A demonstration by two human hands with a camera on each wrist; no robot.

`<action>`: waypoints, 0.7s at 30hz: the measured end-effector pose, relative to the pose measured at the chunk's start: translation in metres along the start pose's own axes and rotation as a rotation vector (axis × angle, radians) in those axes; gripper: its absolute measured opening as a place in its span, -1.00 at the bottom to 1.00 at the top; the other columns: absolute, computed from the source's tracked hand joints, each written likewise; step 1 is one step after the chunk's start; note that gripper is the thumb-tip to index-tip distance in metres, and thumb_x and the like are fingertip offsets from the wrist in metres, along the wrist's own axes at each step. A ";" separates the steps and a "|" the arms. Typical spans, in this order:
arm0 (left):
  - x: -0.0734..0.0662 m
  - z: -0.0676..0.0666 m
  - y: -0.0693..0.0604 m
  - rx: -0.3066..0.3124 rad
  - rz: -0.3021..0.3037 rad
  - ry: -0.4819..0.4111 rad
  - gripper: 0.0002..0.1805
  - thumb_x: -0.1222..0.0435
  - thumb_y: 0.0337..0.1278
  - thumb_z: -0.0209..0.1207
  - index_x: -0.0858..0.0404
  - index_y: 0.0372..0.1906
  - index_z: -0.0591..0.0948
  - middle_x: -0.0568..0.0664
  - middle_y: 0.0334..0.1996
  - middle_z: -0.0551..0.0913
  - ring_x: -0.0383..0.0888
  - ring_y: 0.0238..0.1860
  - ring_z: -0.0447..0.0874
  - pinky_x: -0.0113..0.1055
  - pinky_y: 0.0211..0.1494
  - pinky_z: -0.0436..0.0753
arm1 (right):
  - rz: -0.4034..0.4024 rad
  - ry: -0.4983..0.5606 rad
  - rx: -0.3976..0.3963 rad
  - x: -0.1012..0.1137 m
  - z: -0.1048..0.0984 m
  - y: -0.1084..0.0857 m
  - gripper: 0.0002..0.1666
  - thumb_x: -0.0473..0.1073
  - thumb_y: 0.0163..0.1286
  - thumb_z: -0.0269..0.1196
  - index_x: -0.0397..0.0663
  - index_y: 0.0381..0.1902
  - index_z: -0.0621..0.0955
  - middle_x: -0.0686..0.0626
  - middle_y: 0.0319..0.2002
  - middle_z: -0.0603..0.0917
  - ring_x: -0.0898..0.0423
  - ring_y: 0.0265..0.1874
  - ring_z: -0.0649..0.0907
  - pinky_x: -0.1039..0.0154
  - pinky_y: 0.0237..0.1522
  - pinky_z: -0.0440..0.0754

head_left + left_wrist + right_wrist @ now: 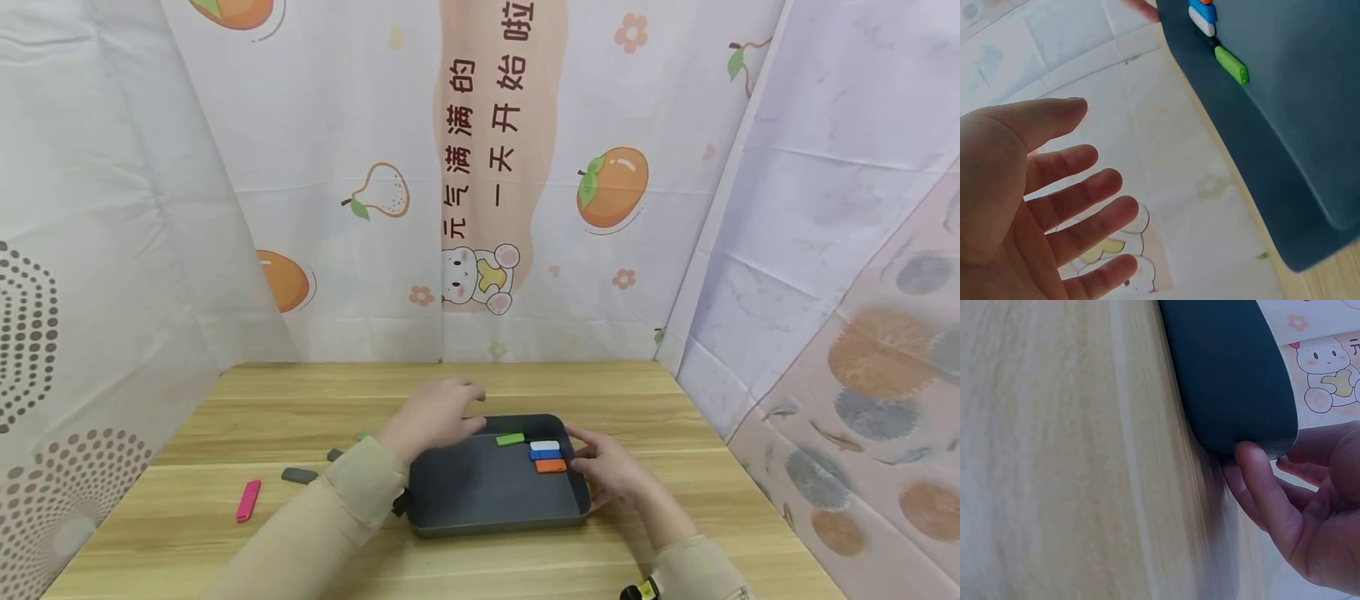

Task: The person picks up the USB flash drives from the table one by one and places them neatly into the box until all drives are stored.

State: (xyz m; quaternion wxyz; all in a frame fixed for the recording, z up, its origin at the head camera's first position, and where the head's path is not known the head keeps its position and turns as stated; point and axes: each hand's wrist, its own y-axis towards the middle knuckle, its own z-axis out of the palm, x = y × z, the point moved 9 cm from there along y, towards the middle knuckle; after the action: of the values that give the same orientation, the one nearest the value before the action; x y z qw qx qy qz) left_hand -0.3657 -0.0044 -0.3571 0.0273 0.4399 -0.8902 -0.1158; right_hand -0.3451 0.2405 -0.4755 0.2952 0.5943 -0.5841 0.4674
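Observation:
A dark grey rectangular tray [487, 500] stands on the wooden table. Along its right end lie small flat sticks that resemble USB drives: green [510, 439], white [544, 447], blue [545, 456] and orange [551, 466]. A dark one, hard to make out, lies between the green and white ones. My left hand [438, 418] hovers over the tray's back left part, fingers spread and holding nothing. On the right, my right hand [611, 467] rests its spread fingers against the tray's outer end wall; in the right wrist view a fingertip [1250, 453] touches that wall.
Left of the tray lie a pink stick [248, 500], a grey stick [300, 475] and another dark one [334, 454] partly behind my left sleeve. A bit of green [363, 434] shows beside that sleeve. A printed curtain [360, 275] hangs behind the table [480, 575].

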 end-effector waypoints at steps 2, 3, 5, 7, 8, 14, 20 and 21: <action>0.005 -0.003 -0.004 -0.012 -0.013 -0.010 -0.61 -0.03 0.31 0.28 0.07 0.10 0.70 -0.07 0.07 0.68 -0.08 0.03 0.68 -0.11 0.07 0.62 | -0.002 0.003 0.002 0.000 0.000 0.000 -0.28 -0.42 0.46 0.15 0.00 0.54 0.34 -0.31 0.11 0.59 -0.18 -0.04 0.64 -0.12 -0.53 0.70; 0.007 -0.005 -0.006 -0.018 -0.021 -0.015 -0.61 -0.03 0.31 0.28 0.07 0.10 0.69 -0.07 0.07 0.68 -0.07 0.03 0.68 -0.11 0.06 0.62 | -0.003 0.004 0.004 0.000 0.001 0.001 -0.28 -0.42 0.46 0.14 -0.01 0.54 0.33 -0.31 0.11 0.59 -0.18 -0.04 0.64 -0.13 -0.53 0.70; 0.011 -0.008 -0.011 -0.025 -0.038 -0.024 -0.59 -0.04 0.30 0.28 0.07 0.12 0.69 -0.07 0.08 0.67 -0.07 0.05 0.67 -0.10 0.07 0.61 | -0.003 0.005 0.007 0.000 0.001 0.001 -0.28 -0.42 0.46 0.14 -0.01 0.54 0.33 -0.31 0.12 0.59 -0.18 -0.04 0.64 -0.13 -0.53 0.70; 0.015 -0.010 -0.015 -0.033 -0.049 -0.025 -0.57 -0.05 0.30 0.29 0.07 0.13 0.68 -0.07 0.09 0.66 -0.06 0.07 0.67 -0.10 0.09 0.61 | -0.001 0.006 0.008 0.000 0.001 0.001 -0.28 -0.42 0.46 0.14 -0.01 0.54 0.33 -0.31 0.13 0.59 -0.18 -0.04 0.64 -0.13 -0.52 0.70; 0.017 -0.010 -0.017 -0.037 -0.055 -0.027 -0.56 -0.06 0.29 0.29 0.07 0.14 0.68 -0.08 0.09 0.66 -0.06 0.07 0.67 -0.10 0.09 0.61 | 0.001 0.006 0.008 0.000 0.001 0.001 -0.28 -0.42 0.46 0.14 -0.01 0.54 0.33 -0.31 0.13 0.59 -0.18 -0.04 0.64 -0.13 -0.52 0.70; 0.027 -0.017 -0.028 -0.063 -0.082 -0.051 -0.51 -0.05 0.27 0.31 0.10 0.19 0.64 -0.07 0.14 0.64 -0.04 0.09 0.67 -0.08 0.10 0.61 | 0.004 0.010 0.007 -0.001 0.001 0.000 -0.27 -0.42 0.47 0.14 0.01 0.54 0.33 -0.32 0.13 0.58 -0.18 -0.04 0.64 -0.13 -0.52 0.70; 0.038 -0.025 -0.038 -0.100 -0.100 -0.077 -0.44 -0.02 0.23 0.35 0.16 0.24 0.62 0.00 0.13 0.63 -0.01 0.09 0.66 -0.04 0.08 0.62 | -0.003 0.012 0.016 -0.001 0.000 0.001 -0.27 -0.41 0.47 0.15 0.01 0.55 0.32 -0.32 0.13 0.57 -0.18 -0.04 0.64 -0.13 -0.52 0.70; 0.040 -0.025 -0.040 -0.104 -0.105 -0.083 -0.43 -0.02 0.22 0.36 0.16 0.25 0.62 0.00 0.14 0.63 -0.01 0.09 0.66 -0.04 0.08 0.62 | -0.003 0.013 0.016 -0.001 0.000 0.001 -0.27 -0.41 0.46 0.15 0.01 0.55 0.32 -0.32 0.13 0.57 -0.18 -0.04 0.64 -0.13 -0.52 0.70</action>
State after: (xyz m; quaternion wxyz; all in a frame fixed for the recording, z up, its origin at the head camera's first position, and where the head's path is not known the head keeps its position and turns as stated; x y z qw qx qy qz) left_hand -0.3558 -0.0639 -0.3438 0.0071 0.4787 -0.8591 -0.1812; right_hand -0.3460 0.2408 -0.4765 0.2948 0.5945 -0.5775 0.4756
